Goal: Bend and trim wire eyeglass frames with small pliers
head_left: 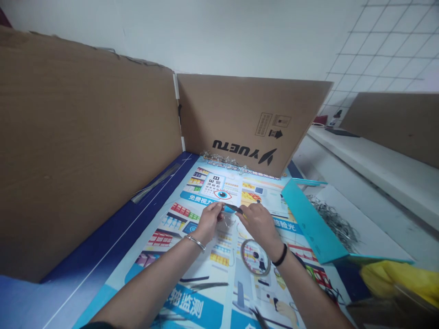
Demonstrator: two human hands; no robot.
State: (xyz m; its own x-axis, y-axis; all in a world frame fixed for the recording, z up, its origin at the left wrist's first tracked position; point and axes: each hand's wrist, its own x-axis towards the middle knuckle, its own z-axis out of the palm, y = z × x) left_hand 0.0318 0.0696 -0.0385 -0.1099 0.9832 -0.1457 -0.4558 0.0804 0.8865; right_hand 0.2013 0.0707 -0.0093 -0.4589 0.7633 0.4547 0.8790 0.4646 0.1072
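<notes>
Forearms [151, 274] stretch over the printed sheet [140, 251]; the right hand [259, 224] grips a dark tool [233, 208], the left hand [210, 221] pinching its tip end, hands just apart. Work looks midway: wires [334, 221] lie tangled in the turquoise box [310, 224], finished or not, can't tell.

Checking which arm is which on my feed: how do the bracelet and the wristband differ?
The bracelet is silver and shiny; the wristband is black and duller. The bracelet is worn just behind the left hand; the wristband, just behind the right hand. Both are narrow bands.
</notes>
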